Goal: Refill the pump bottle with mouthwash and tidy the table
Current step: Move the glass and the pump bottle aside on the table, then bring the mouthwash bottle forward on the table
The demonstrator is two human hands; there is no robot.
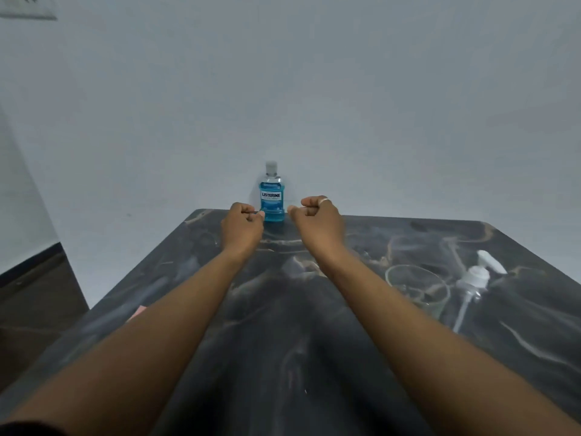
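Two fists flank the mouthwash [272,196], which stands upright and capped at the far edge of the table [283,357], against the wall. Left hand [242,223] is clenched, empty, knuckles just beside the bottle's lower left. Right hand [317,217] is also clenched and empty, a ring on one finger, a little to the right of the mouthwash. Neither fist touches it, as far as the view shows.

Well right of the mouthwash and nearer the person: a clear bottle [418,287] lying among reflections, outline hard to read, and just beside it the white pump [478,275] with its dip tube, lying on the table, apparently off the bottle.

Judgement: step in hand is the pickup of the mouthwash. To do it well: open one fist, wrap the bottle's waist below the label, lift straight up, keep the cap on until it is brought near the clear bottle. Use the other hand to steady that bottle upright before any pour; liquid level is high, so tilt slowly.
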